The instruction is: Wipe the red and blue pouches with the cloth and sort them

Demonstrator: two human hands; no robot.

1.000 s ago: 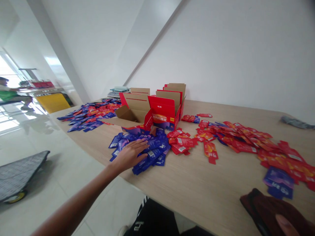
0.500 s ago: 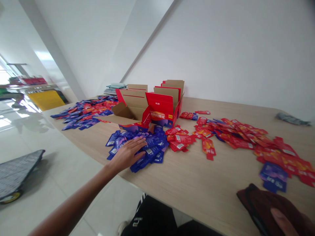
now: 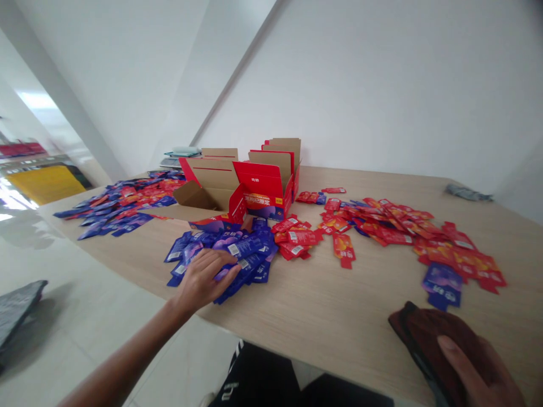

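My left hand (image 3: 202,278) rests on a heap of blue sachets (image 3: 231,254) near the table's front edge, fingers curled down onto the packets. Whether a packet is pinched between them I cannot tell. My right hand (image 3: 479,370) lies at the bottom right on a dark maroon cloth (image 3: 428,339), fingers stretched over it. Behind the blue heap stand open red cardboard boxes (image 3: 254,189) with flaps up. A small pile of red sachets (image 3: 297,240) lies right of the blue heap.
A long spread of red sachets (image 3: 407,226) runs to the right, with a blue sachet (image 3: 443,280) near its end. A mixed red and blue pile (image 3: 123,203) covers the table's left end. A grey object (image 3: 466,194) lies far right. The wooden table (image 3: 318,305) edges onto white floor.
My left hand has drawn back toward me over the blue heap and its fingers have curled. The view has swung, showing more of my right hand on the cloth.
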